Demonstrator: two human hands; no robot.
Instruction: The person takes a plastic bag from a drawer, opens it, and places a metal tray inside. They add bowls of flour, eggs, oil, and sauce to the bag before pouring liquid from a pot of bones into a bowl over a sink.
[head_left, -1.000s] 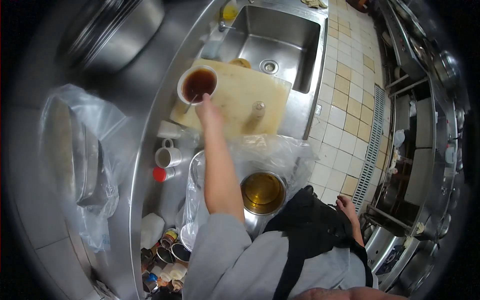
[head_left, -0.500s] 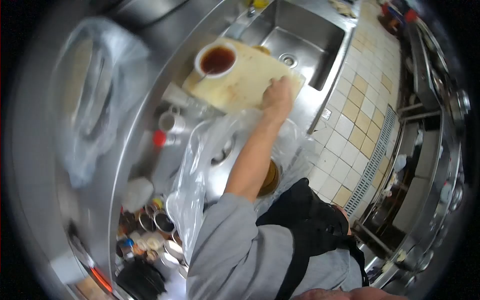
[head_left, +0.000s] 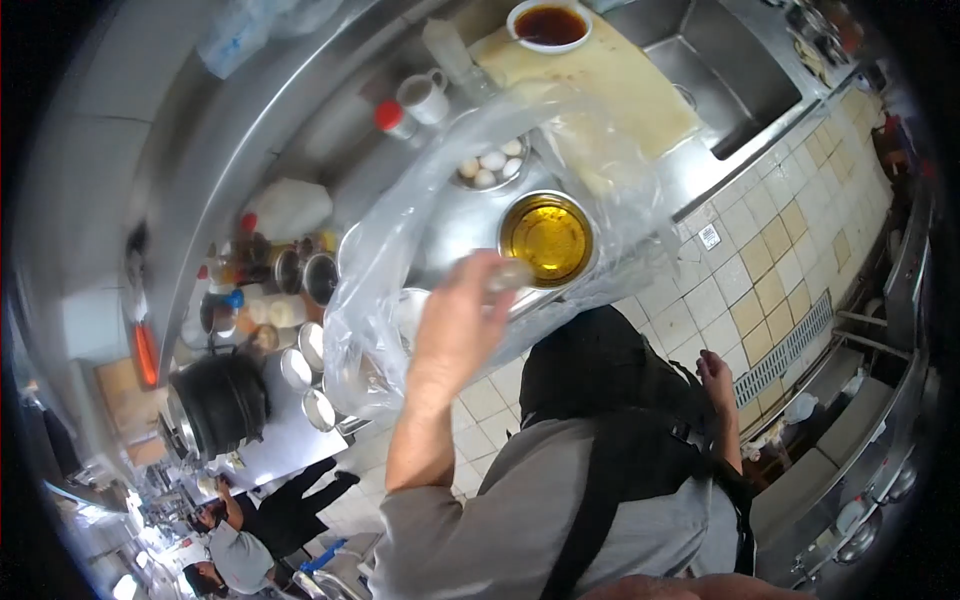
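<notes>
Head view: left hand [head_left: 462, 322] raised, fingers [head_left: 487, 272] grasping small glass [head_left: 508, 275]; right hand [head_left: 716, 378] hangs slack.

Single head-worn view, wide fisheye lens, looking steeply down from above the person's own chest and apron. The steel table [head_left: 330, 120] curves across the upper frame, the tiled floor [head_left: 740, 290] lies at right, and the left hand [head_left: 455, 325] is close to the lens.

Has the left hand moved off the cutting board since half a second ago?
Yes. The left hand has pulled back from the cutting board toward the body; it now holds a small clear item beside the bowl of yellow liquid.
</notes>
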